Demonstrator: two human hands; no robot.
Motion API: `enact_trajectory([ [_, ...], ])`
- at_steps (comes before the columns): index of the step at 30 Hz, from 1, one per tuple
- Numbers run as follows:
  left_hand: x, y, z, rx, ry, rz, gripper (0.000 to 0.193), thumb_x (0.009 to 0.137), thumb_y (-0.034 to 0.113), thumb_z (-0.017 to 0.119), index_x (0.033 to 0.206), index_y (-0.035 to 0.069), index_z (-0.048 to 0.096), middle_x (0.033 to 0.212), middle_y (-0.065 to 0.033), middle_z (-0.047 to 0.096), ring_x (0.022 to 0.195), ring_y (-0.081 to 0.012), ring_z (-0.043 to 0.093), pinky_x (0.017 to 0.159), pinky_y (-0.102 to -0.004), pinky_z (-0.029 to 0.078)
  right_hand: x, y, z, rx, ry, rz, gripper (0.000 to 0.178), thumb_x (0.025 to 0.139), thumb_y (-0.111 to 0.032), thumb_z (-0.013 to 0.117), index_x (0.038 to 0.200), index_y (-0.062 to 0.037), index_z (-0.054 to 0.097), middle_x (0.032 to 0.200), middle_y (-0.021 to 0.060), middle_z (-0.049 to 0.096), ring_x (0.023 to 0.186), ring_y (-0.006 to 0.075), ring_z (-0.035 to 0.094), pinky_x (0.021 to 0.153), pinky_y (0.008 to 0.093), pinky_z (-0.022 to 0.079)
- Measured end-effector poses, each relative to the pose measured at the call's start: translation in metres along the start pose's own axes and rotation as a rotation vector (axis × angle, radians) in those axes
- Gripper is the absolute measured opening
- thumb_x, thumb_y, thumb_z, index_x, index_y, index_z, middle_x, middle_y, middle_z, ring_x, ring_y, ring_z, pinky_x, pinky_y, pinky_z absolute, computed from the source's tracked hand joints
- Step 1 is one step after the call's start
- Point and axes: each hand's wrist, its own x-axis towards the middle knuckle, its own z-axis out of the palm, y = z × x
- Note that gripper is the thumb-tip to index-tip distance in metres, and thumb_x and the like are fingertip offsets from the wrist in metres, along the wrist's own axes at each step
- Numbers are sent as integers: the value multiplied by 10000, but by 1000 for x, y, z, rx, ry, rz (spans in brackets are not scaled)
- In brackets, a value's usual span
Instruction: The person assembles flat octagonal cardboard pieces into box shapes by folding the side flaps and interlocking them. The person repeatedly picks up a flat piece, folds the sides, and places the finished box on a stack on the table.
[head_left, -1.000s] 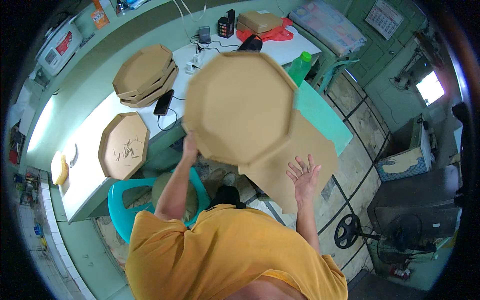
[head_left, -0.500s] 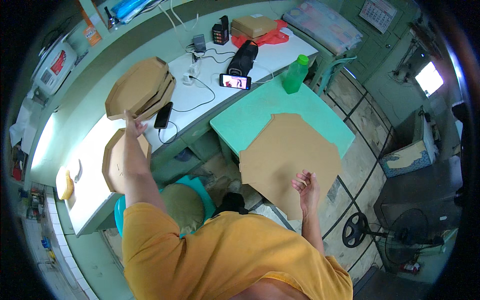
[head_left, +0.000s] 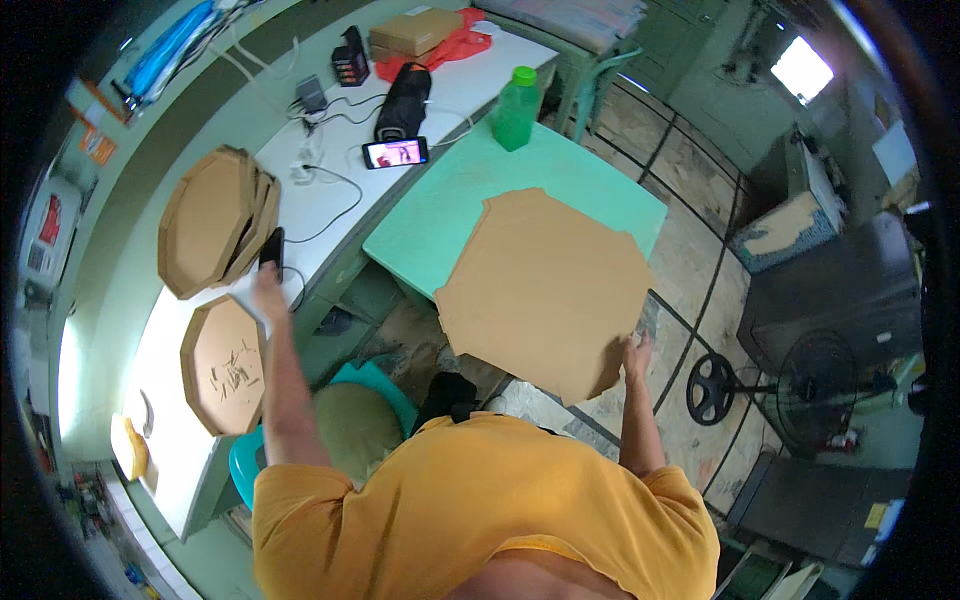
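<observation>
A large flat octagonal cardboard sheet (head_left: 545, 290) lies on the green table (head_left: 440, 195), its near part jutting past the edge. My right hand (head_left: 637, 358) pinches the sheet's near right edge. My left hand (head_left: 268, 290) is over the white counter at the near end of a black phone (head_left: 272, 248); blur hides whether its fingers hold it. Beside that hand sits a shallow octagonal cardboard tray (head_left: 205, 405) with several small dark slivers inside. Behind it leans a stack of similar cardboard trays (head_left: 205, 220).
On the white counter (head_left: 335, 190) are a lit phone (head_left: 395, 152), a black cylindrical case (head_left: 404, 102), cables, a brown box (head_left: 415, 32) and a yellow object (head_left: 130, 448). A green bottle (head_left: 516, 110) stands on the table's far edge. A cushioned stool (head_left: 360, 425) is below; a black wheel (head_left: 710, 388) stands right.
My left hand has moved from beside the tray stack toward the black phone. My right hand has gone from above the cardboard sheet to its edge. The whole view has shifted and turned.
</observation>
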Motion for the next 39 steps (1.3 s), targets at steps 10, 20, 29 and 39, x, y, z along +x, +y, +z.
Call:
enact_trajectory([
  [10,-132,248,273,302,-923,95,405,831,189,511,1205,43,559,1233,-205,567,1142,-361,541,960,-438,436,-9,-15,15,253,-160,90,575,791,-121,647,1300,56,448,1270,205,563,1175,281,545,992,343,406],
  [20,-126,230,282,47,-857,-257,414,874,316,522,1078,-31,616,1049,-258,631,955,-450,592,852,-492,470,-28,-31,-21,737,-347,254,701,852,-140,593,1421,79,249,1363,213,455,1222,280,466,999,344,384],
  [29,-127,231,274,35,-862,-92,414,884,303,500,1115,-29,589,1119,-286,587,1065,-423,557,889,-491,446,-29,-37,-14,594,-334,138,760,849,-193,614,1422,105,214,1407,237,403,1281,293,421,1031,347,358],
  [39,-133,223,268,-19,-939,-167,455,865,317,521,1085,-78,573,1112,-309,584,1076,-443,547,908,-490,440,-45,-48,-27,694,-380,152,727,885,-208,598,1429,90,218,1465,214,332,1342,288,352,1097,354,283],
])
